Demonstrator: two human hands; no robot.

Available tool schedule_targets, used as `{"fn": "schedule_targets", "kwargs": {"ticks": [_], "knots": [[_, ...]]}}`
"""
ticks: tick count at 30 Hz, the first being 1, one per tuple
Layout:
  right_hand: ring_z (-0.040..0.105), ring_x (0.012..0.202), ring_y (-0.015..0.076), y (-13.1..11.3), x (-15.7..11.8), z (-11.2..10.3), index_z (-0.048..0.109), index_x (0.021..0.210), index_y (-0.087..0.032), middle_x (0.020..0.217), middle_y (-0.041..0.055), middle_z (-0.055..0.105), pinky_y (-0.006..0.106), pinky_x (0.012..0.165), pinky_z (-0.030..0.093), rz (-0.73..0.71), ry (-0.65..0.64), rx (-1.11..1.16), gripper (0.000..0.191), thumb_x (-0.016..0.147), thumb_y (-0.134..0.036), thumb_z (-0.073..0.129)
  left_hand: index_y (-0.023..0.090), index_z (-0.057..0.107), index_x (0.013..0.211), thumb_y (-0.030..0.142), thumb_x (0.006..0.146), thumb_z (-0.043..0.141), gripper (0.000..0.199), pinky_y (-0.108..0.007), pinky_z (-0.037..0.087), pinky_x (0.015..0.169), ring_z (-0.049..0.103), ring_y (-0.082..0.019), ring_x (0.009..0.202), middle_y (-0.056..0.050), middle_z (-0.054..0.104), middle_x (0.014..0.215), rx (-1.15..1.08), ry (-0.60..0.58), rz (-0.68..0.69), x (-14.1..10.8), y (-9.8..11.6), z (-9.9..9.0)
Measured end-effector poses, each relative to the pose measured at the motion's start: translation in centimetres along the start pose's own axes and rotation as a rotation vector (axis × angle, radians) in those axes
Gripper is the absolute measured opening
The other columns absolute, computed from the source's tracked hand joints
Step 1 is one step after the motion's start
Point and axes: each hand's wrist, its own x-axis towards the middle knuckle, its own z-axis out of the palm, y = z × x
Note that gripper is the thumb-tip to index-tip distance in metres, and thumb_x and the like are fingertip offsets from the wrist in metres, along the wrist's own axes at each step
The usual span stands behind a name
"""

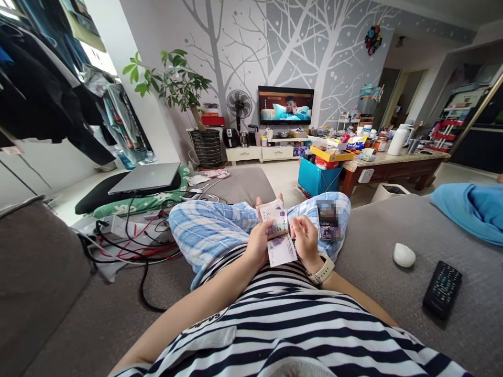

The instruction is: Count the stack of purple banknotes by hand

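Note:
Banknotes (277, 212) in a small stack, the top one marked 5, are gripped in my left hand (257, 244), its thumb pressed on their face. One banknote (282, 251) hangs down toward me at the stack's lower end. My right hand (305, 238), with a pale watch (323, 269) on its wrist, is curled at the right edge of the notes. Its fingers are closed and their tips are partly hidden, so I cannot make out what they pinch. A phone (329, 221) lies on my right knee, over blue checked trousers (212, 225).
On the grey sofa at right lie a white mouse-shaped object (404, 255), a black remote control (443, 289) and a blue cloth (471, 209). Tangled cables (133, 241) and a laptop (145, 178) on cushions are at left. A cluttered coffee table (393, 160) stands ahead right.

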Motion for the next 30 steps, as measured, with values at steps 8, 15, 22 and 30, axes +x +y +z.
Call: {"fn": "schedule_targets", "kwargs": {"ticks": [8,15,22,30], "knots": [[0.044,0.057,0.0107,0.6,0.6,0.1,0.049,0.075,-0.02,0.064,-0.0046,0.046,0.023,0.054,0.037,0.107,0.039,-0.042,0.031,0.083,-0.047,0.062,0.012,0.07,0.089,0.018,0.063,0.071,0.027,-0.038,0.058,0.07,0.071,-0.025,0.071,-0.007,0.074,0.076,0.024,-0.072,0.036,-0.4,-0.2,-0.2],[0.042,0.054,0.0111,1.3,0.8,0.0,0.049,0.086,-0.021,0.061,-0.0069,0.045,0.023,0.051,0.035,0.173,0.071,-0.055,0.03,0.082,-0.048,0.062,0.012,0.07,0.094,0.019,0.06,0.074,0.035,-0.037,0.058,0.072,0.071,-0.026,0.076,-0.009,0.075,0.082,0.036,-0.107,0.04,-0.1,-0.5,-0.5],[0.045,0.061,0.0124,1.2,0.9,-0.2,0.053,0.073,-0.019,0.065,-0.0032,0.05,0.025,0.059,0.037,0.139,0.023,-0.13,0.03,0.086,-0.046,0.056,0.012,0.07,0.091,0.019,0.062,0.073,0.031,-0.037,0.057,0.073,0.072,-0.026,0.076,-0.009,0.075,0.081,0.037,-0.092,0.044,-0.2,-0.4,-0.4],[0.045,0.06,0.0127,0.5,0.6,-0.1,0.052,0.072,-0.02,0.064,-0.0031,0.049,0.025,0.057,0.037,0.089,0.019,-0.093,0.028,0.087,-0.044,0.055,0.012,0.068,0.097,0.026,0.07,0.066,0.03,-0.036,0.058,0.07,0.072,-0.026,0.078,-0.007,0.074,0.077,-0.073,-0.069,-0.01,-0.1,-0.2,-0.2]]}}
